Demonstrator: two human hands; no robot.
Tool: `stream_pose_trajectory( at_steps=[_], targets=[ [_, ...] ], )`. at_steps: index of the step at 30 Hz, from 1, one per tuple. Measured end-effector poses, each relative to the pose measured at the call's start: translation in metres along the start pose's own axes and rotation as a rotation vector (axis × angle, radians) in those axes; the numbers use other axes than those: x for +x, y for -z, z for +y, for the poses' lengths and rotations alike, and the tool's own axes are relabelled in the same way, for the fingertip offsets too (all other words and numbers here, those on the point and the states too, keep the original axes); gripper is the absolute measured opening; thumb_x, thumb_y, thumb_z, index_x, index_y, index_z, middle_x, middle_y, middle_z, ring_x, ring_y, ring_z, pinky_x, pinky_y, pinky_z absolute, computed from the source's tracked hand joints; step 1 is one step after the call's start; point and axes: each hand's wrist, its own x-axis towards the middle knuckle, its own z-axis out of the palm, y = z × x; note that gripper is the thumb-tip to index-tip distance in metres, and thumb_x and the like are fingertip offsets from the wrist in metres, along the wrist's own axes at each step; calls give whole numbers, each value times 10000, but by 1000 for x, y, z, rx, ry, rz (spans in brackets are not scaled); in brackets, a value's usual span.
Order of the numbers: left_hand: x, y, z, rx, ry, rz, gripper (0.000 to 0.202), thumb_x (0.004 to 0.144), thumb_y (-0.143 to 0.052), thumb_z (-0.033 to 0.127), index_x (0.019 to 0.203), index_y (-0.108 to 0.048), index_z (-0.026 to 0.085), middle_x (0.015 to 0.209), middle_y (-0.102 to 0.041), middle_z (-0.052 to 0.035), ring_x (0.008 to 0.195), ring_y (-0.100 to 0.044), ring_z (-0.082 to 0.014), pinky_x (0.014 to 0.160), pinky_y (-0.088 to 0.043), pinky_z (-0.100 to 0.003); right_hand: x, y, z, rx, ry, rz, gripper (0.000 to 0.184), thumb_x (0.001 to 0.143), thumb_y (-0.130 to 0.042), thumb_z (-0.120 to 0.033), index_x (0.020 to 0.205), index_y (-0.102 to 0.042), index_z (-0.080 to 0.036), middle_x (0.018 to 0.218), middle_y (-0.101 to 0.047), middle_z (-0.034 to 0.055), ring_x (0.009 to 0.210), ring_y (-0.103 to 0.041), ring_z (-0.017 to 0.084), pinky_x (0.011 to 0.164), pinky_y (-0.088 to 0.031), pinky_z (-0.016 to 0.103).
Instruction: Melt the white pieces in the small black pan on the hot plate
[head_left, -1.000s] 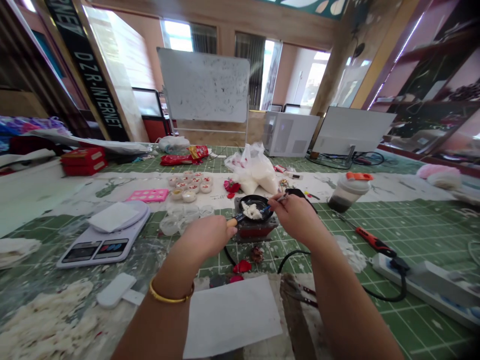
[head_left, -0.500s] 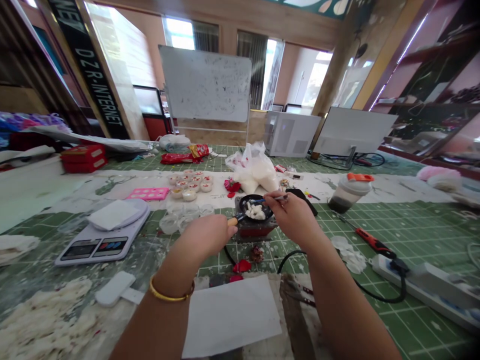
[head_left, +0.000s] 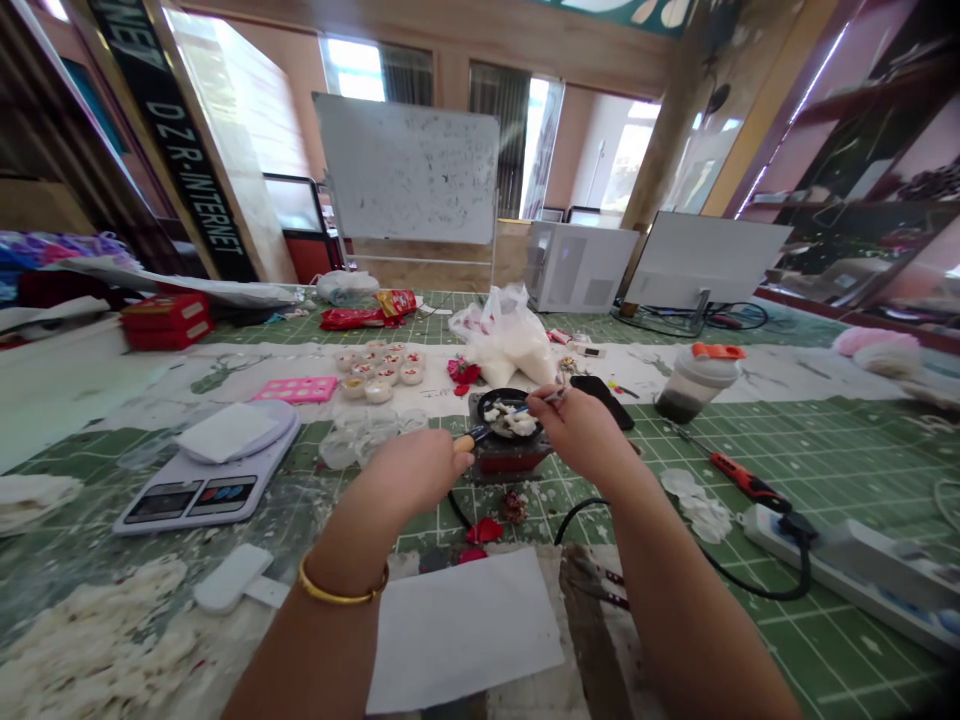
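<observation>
The handle [head_left: 463, 442] of a small black pan [head_left: 501, 398] is gripped by the left hand [head_left: 412, 475], a slim utensil [head_left: 546, 398], possibly a spoon, is pinched by the right hand [head_left: 581, 435], and the white lumps [head_left: 510, 420] inside the pan have been spread apart.

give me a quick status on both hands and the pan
left hand gripping handle of small black pan, pan over red base; right hand pinching thin tool, tip over white pieces; black phone right of pan, not blocking
</observation>
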Motion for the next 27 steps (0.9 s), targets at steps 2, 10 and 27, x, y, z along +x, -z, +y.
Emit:
stream_pose_trajectory(
  at_steps=[2,10,27],
  targets=[
    [0,0,0,-1,-6,0,429,768,-273,504,706,-549,182,756,-635,-74,616,-566,-187,520,-368,-261,2,0,1,-23,-33,30,302,833,-335,-325,883,-605,-197,817,-640,45,752,-559,147,646,-327,222],
    [0,-1,-1,3,-2,17,428,766,-273,506,705,-550,186,761,-631,-67,626,-563,-192,518,-368,-263,3,2,3,-105,-23,-17,312,836,-319,-331,885,-598,-200,792,-639,54,752,-556,165,615,-318,232],
    [0,0,0,-4,3,0,437,768,-277,511,713,-553,178,756,-631,-70,624,-565,-182,548,-382,-267,0,3,-4,-198,-9,-20,290,836,-324,-305,842,-591,-190,727,-623,67,767,-529,184,639,-292,258]
  ],
)
